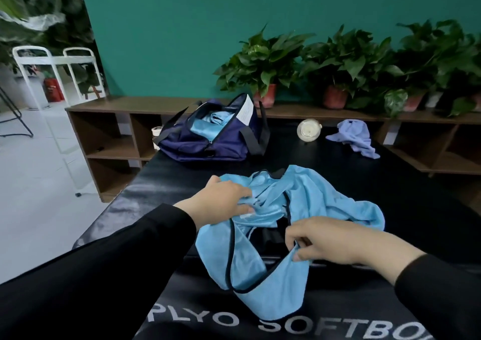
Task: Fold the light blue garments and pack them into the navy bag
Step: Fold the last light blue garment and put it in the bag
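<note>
Both hands work the same crumpled light blue garment (pixel 307 204), which lies on the black tabletop (pixel 161 183) just nearer the camera than the navy bag (pixel 208 141); the left hand (pixel 221 199) has its grip laid over the garment's left part, fingers bent down into a bunch of folds and gathering the cloth, thumb out of sight beneath; the right hand (pixel 330 240) pinches the dark-edged hem between curled fingertips and thumb, lifting that edge a little off the tabletop; both arms wear black sleeves.

Seen close, the garment is a thin, slightly shiny sky-blue piece with narrow dark piping along its openings; it is unfolded and rumpled, one broad lobe spreading toward the near edge of the tabletop over white lettering, another heaped on the side away from the bag's left end; a gap in the middle shows the black surface underneath.

Farther off, the navy bag sits unzipped on the far left part of the tabletop, dark straps hanging loose, a white tag at its rim; a second light blue garment (pixel 210 123) already lies inside it; to the right of the bag rest a clear round container (pixel 308 129) and a crumpled lilac cloth (pixel 354 136); behind the bag runs a low brown shelf (pixel 117 131) carrying potted plants (pixel 265 61).
</note>
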